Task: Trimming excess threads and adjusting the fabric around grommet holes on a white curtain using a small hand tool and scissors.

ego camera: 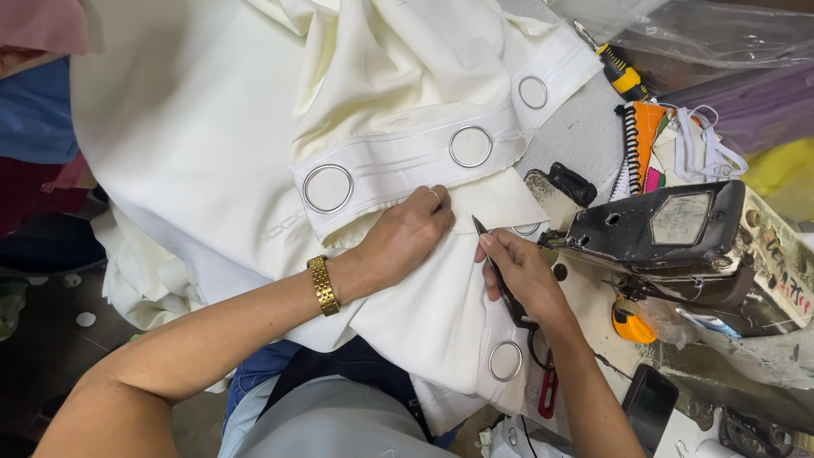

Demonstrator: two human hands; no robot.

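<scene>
Sewing workshop: worn industrial sewing machine [678, 246] at right, cream eyelet curtain fabric [254, 127] across table, thread snips [500, 271], fabric piles [34, 110] upper left.

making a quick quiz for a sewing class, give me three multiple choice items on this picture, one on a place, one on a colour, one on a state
1. Where does the left hand rest?
A. on the cream curtain fabric, just below the eyelet band
B. on the dark sewing machine
C. on the black phone

2. What colour is the wristwatch on the left wrist?
A. gold
B. red
C. blue

3. What is the right hand doing?
A. lying open and empty
B. gripping dark scissors, tip pointing up toward the fabric edge
C. holding the yellow tape measure

Answers:
1 A, its fingers press flat on the cloth under the metal eyelets.
2 A, the linked band shines gold.
3 B, the fingers close round the blades.
</scene>
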